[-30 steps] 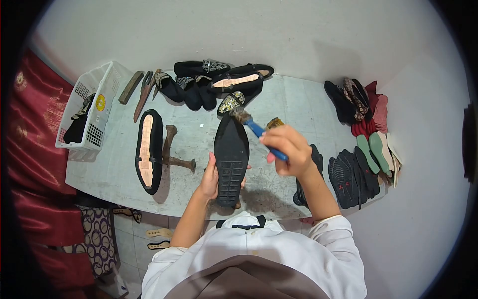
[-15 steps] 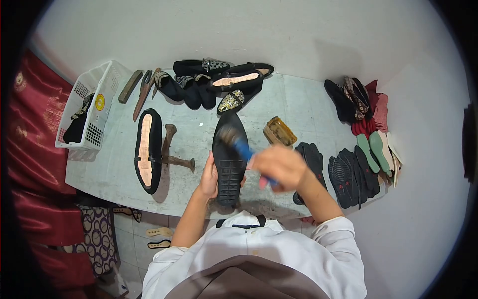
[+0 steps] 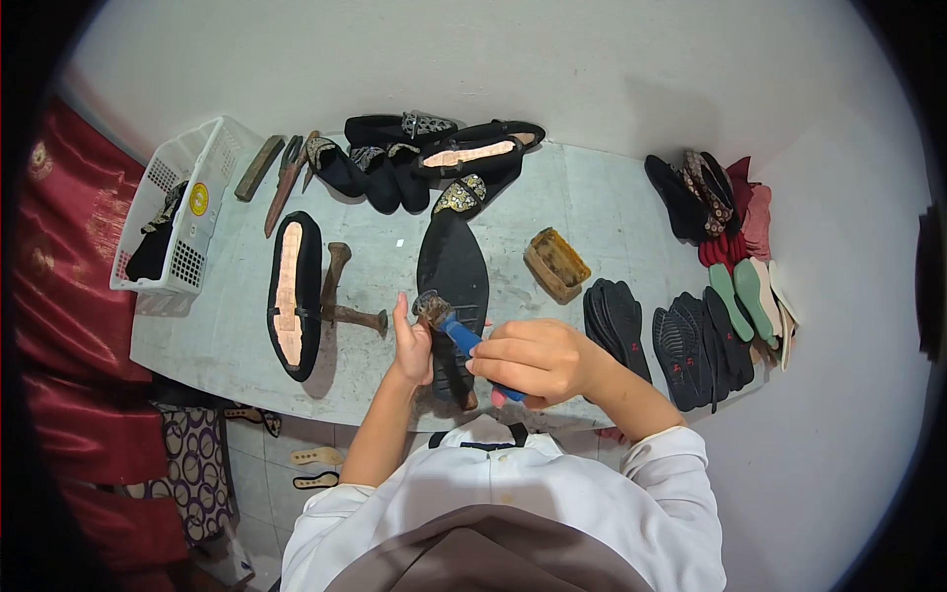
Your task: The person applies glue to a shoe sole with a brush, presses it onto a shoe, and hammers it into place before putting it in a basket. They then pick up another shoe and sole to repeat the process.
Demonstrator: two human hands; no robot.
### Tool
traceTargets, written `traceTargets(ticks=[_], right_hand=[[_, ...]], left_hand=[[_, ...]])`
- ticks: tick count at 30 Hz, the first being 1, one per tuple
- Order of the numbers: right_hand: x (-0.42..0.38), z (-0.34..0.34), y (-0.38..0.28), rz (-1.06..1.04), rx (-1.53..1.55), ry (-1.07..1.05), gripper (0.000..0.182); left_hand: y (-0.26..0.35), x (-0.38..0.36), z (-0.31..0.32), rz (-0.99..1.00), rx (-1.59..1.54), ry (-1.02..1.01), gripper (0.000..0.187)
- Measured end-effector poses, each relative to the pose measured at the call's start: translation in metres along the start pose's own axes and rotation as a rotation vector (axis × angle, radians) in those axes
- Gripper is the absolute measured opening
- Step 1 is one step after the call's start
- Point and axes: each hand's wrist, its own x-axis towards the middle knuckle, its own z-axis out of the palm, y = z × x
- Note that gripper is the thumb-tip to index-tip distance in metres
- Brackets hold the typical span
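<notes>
Your left hand (image 3: 414, 350) grips the black sole (image 3: 452, 259) over the table (image 3: 212, 331); your right hand (image 3: 535, 361) is wrapped around the blue brush (image 3: 460, 335), its bristles (image 3: 430, 308) at the sole's left edge. A stroke overrunning that edge could catch your nearby left thumb (image 3: 401, 316).

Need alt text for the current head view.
A person's right hand holds a blue-handled brush over a black treaded shoe sole, which the left hand grips above a pale grey table. A yellow-brown rectangular tub stands nearby.
</notes>
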Motion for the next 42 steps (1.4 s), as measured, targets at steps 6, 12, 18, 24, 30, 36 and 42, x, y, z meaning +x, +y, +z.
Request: traceTargets(ticks=[6, 12, 18, 24, 30, 36, 42], right_hand=[[0.004, 0.002, 0.005, -0.021, -0.095, 0.077, 0.036], [0.002, 0.004, 0.005, 0.026, -0.087, 0.068, 0.036], [0.000, 0.008, -0.005, 0.048, -0.026, 0.052, 0.035], [-0.001, 0.015, -0.012, 0.097, -0.075, 0.055, 0.033], [0.002, 0.012, -0.008, 0.132, -0.110, 0.156, 0.041], [-0.001, 0.007, -0.009, 0.170, -0.007, 0.109, 0.041], [0.004, 0.009, -0.018, 0.154, -0.024, 0.141, 0.034]], left_hand=[[-0.006, 0.007, -0.011, -0.063, -0.155, -0.119, 0.095], [-0.003, 0.001, -0.010, -0.043, -0.004, -0.122, 0.099], [0.004, 0.000, 0.000, -0.024, 0.039, -0.044, 0.097], [0.006, 0.007, -0.001, 0.001, 0.043, -0.090, 0.099], [0.003, 0.006, -0.004, 0.008, 0.022, -0.100, 0.098], [0.010, 0.006, 0.003, -0.006, 0.050, -0.046, 0.095], [0.012, 0.011, -0.004, 0.023, -0.014, -0.137, 0.093]])
